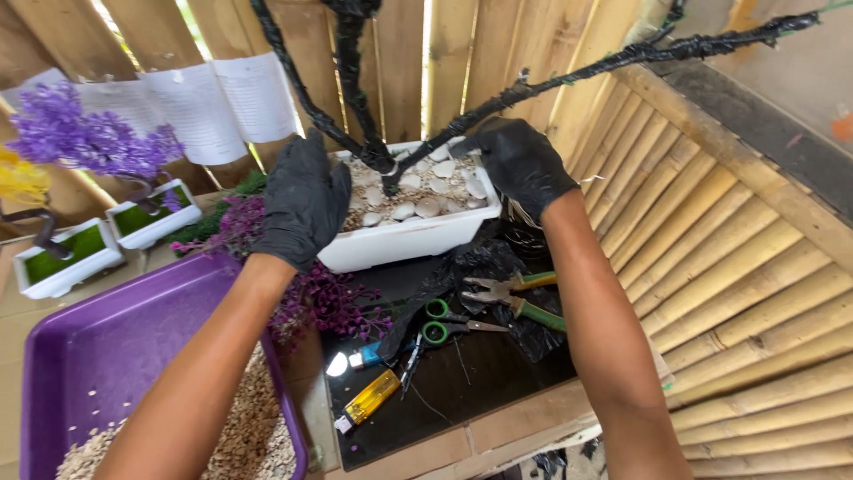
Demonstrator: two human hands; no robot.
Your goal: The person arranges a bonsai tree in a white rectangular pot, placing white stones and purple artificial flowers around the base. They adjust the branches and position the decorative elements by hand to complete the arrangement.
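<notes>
Both hands in black gloves, raised over a white rectangular planter (404, 242) at the far middle of the table (498, 427).

Left hand (304, 200) at the planter's left end, fingers spread and loose, back of hand to camera; touching the rim or hovering, cannot tell. Nothing seen held in that grip.

Right hand (520, 160) at the planter's far right corner, fingers curled near the base of a black-wrapped branch (569, 78) rising up and right. Grip closed on it or only resting against it: cannot tell.

Planter holds a black-wrapped tree trunk (351, 89), forked, standing upright, with pale shells (418, 200) and fine pebbles around its base. Trunk bare: no blossoms on the branches in view. Judged: trunk planted and top dressing laid, flowering not done.

Loose purple blossom sprigs (324, 302) lying just near-left of the planter. Purple tray (133, 338) of gravel at near left. Two small white planters (147, 222) with green moss at far left, one bearing a finished purple tree (80, 133).

On a black sheet at near middle: green-handled pliers (515, 298), green-handled scissors (449, 324), yellow lighter (369, 400). Bamboo slats (737, 267) to the right.
</notes>
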